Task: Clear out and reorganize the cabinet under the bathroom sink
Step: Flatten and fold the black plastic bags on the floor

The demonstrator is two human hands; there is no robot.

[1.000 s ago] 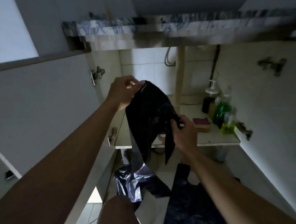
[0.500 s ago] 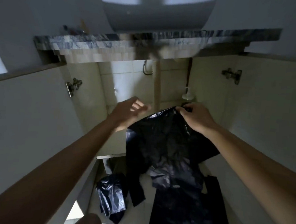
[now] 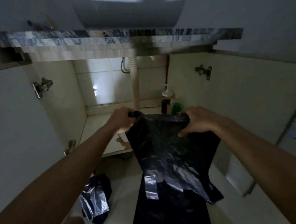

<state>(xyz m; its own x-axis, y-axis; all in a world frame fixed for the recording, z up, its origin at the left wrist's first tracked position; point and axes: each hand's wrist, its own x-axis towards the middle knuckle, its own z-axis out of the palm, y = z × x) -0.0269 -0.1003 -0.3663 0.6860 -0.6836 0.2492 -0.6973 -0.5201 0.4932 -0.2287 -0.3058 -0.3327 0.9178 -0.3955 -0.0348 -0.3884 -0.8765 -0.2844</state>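
Fingers (image 3: 188, 114) on both sides are clamped on the top edge of a black plastic bag (image 3: 169, 152), which I hold up in front of the open cabinet (image 3: 238, 103) under the bathroom sink. My left hand (image 3: 121, 119) grips one corner bunched into a tight knot of film. My right hand (image 3: 197, 122) pinches the other corner, thumb underneath. The bag hangs limp between them, its tail trailing down toward the floor (image 3: 123, 175).

Thin, glossy and creased, the film looks almost weightless and quite slippery, so I judge the gathered corners to be the safest hold. A grip on the flat middle would likely slide or stretch it.

Behind the bag, a dark pump bottle (image 3: 166, 102) and a green bottle (image 3: 177, 108) stand at the back right of the pale cabinet shelf (image 3: 98, 124), beside a ribbed drain pipe (image 3: 136, 87). Below, a crumpled bag (image 3: 96, 196) sits on the tiles to the left, and a flat bag (image 3: 171, 212) lies spread out under the hanging one.
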